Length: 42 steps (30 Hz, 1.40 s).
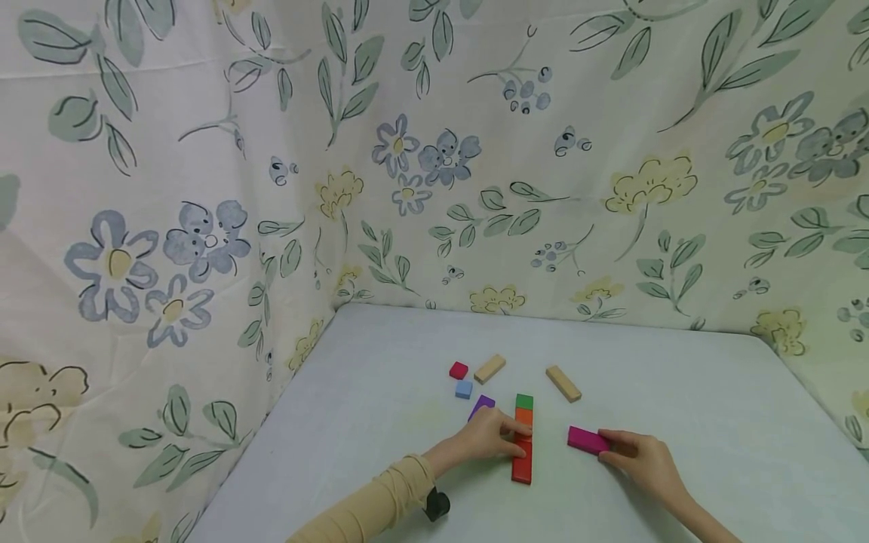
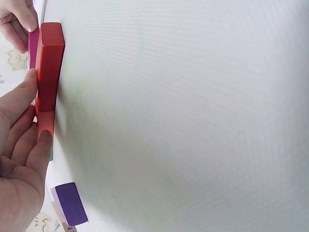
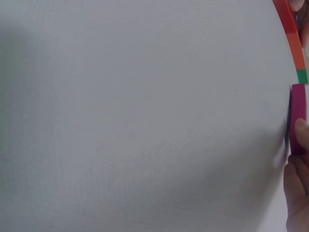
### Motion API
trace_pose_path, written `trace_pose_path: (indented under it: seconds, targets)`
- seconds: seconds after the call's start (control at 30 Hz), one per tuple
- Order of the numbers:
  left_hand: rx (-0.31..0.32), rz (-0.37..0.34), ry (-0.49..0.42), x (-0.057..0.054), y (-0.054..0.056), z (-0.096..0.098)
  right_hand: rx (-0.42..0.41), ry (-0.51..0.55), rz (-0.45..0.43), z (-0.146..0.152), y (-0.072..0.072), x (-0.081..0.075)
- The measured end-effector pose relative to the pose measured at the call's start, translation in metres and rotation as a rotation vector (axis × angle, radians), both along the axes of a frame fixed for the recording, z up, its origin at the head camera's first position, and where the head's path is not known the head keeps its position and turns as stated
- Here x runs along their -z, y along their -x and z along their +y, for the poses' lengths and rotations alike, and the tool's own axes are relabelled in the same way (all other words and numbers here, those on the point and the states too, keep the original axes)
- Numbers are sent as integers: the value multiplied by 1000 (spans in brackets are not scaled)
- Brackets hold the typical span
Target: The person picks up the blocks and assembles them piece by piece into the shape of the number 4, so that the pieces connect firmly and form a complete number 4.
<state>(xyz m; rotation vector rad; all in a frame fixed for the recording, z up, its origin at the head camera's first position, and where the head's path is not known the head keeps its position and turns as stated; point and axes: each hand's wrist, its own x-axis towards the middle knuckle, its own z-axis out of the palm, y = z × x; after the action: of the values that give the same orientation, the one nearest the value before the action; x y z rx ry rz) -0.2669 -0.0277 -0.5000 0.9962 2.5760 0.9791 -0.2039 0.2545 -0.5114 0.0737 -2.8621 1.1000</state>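
A red block (image 1: 521,467), an orange block (image 1: 524,416) and a green block (image 1: 525,401) lie end to end in a straight row on the white table. My left hand (image 1: 490,433) reaches across this row and grips it where red meets orange. In the left wrist view, the thumb is against the red block (image 2: 50,67) and a fingertip lies on the orange block (image 2: 47,118). To the right, my right hand (image 1: 641,456) pinches a magenta block (image 1: 588,440) by its right end, low over the table. A purple block (image 1: 483,405) lies just beyond the left hand, partly covered by it.
Farther back lie a small red cube (image 1: 459,370), a small blue cube (image 1: 464,389) and two plain wooden blocks, one left (image 1: 490,369) and one right (image 1: 564,384). A flowered cloth (image 1: 475,249) hangs behind the table (image 1: 326,445) and along its sides.
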Motion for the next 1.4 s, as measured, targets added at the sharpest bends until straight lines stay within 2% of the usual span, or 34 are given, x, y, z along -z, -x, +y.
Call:
trace_pose_path:
  seconds: [0.4,0.7,1.4]
  targets:
    - [-4,7,0,2,1,0,-13,27,17,2,3,-7]
    - [-6,-22,-6,0,0,0,-49,52,107,4,5,-15]
    - [-4,-9,-1,1,1,0,-104,80,186,2,17,-43]
